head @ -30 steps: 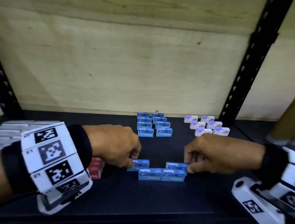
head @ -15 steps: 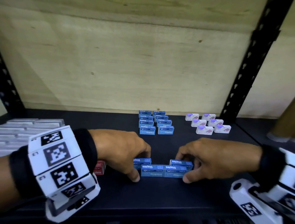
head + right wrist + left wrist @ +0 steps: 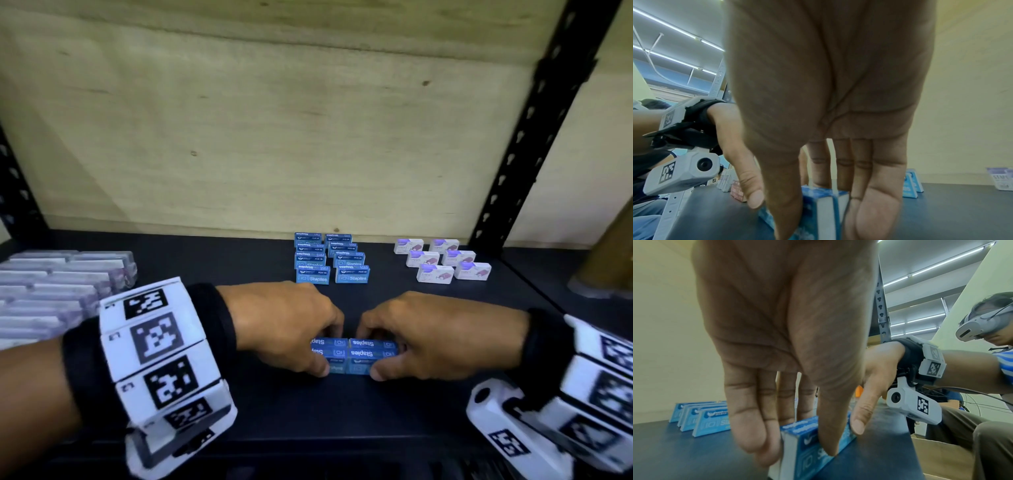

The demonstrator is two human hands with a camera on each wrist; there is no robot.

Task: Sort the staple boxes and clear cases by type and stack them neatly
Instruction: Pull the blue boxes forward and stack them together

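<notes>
Several blue staple boxes (image 3: 356, 354) stand pressed into one tight block on the dark shelf (image 3: 260, 404), near its front. My left hand (image 3: 327, 354) pinches the block's left half, thumb in front and fingers behind. My right hand (image 3: 371, 354) pinches the right half the same way. In the left wrist view the thumb presses the front face of a blue box (image 3: 809, 457). The right wrist view has the block's white end (image 3: 825, 212) between thumb and fingers. Clear cases (image 3: 51, 287) lie stacked at the left.
Two rows of blue staple boxes (image 3: 330, 258) stand at the back centre, with white and purple boxes (image 3: 442, 262) to their right. A red box (image 3: 737, 192) stands behind my left hand. A wooden panel (image 3: 274, 137) closes the back; a black post (image 3: 534, 137) rises at right.
Both hands have drawn together. The two rear boxes, earlier offset outward, now sit flush behind the front pair as one block.
</notes>
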